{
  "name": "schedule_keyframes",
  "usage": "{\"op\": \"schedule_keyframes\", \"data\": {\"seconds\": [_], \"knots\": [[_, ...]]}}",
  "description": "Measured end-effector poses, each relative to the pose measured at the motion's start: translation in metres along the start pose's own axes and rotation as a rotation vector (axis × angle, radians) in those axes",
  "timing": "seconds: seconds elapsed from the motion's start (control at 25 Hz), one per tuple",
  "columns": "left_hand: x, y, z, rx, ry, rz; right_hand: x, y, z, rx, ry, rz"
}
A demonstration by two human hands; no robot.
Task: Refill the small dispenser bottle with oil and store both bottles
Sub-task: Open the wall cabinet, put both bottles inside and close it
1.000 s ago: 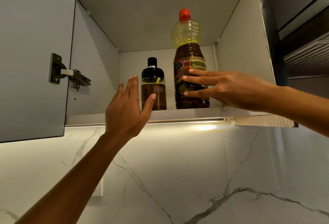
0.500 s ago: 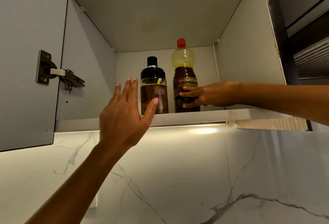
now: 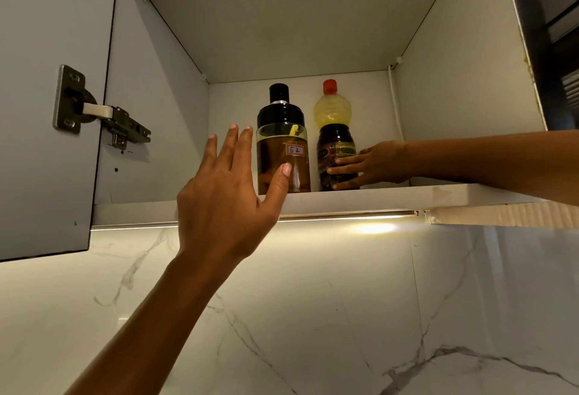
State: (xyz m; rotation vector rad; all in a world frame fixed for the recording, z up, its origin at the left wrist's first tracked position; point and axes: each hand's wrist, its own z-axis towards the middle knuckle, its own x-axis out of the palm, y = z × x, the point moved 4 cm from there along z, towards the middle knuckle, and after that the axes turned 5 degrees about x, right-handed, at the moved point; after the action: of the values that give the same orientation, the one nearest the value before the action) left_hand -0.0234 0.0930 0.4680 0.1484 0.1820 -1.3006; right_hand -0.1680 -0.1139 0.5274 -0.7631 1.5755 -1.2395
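Clearly both bottles stand side by side on the cabinet shelf, the right hand wrapped round the large oil bottle and the left hand spread, holding nothing, before the small dispenser bottle, which a careless nudge might topple off the edge.

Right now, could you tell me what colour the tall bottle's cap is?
The cap is orange-red; head view.

Both bottles stand side by side on the cabinet shelf. The dispenser bottle is just right of the left hand, thumb across its front. The oil bottle is right of that, gripped low down by the right hand. The door and hinge are well left of the left hand.
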Motion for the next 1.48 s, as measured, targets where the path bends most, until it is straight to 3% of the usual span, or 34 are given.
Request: {"op": "schedule_keyframes", "data": {"seconds": [0.16,0.32,0.4,0.48,0.56,0.96,1.04,1.2,1.32,1.48], "knots": [[0.000,0.001,-0.001,-0.002,-0.006,-0.003,-0.025,-0.007,-0.002,0.418,-0.147,0.303],[0.000,0.000,-0.002,-0.005,0.015,-0.016,-0.067,-0.002,-0.041,0.578,-0.425,0.266],[0.000,0.000,-0.002,0.017,0.014,-0.011,-0.089,0.012,-0.056,0.490,-0.629,0.200],[-0.003,0.001,-0.004,0.055,-0.011,-0.019,-0.105,0.027,-0.068,0.355,-0.844,-0.023],[-0.004,0.004,-0.007,0.088,-0.048,-0.033,-0.112,0.040,-0.071,0.235,-0.903,-0.190],[-0.002,0.011,-0.011,0.111,-0.111,-0.046,-0.115,0.049,-0.035,0.073,-0.797,-0.267],[-0.001,0.011,-0.011,0.117,-0.123,-0.039,-0.114,0.046,-0.023,0.071,-0.688,-0.205],[0.000,0.012,-0.010,0.131,-0.150,-0.038,-0.086,0.035,0.015,0.087,-0.293,-0.221],[0.001,0.012,-0.010,0.142,-0.189,-0.043,-0.073,0.026,0.032,0.052,-0.278,-0.136],[0.003,0.013,-0.011,0.160,-0.237,-0.048,-0.063,0.021,0.055,0.091,-0.110,-0.261]]}}
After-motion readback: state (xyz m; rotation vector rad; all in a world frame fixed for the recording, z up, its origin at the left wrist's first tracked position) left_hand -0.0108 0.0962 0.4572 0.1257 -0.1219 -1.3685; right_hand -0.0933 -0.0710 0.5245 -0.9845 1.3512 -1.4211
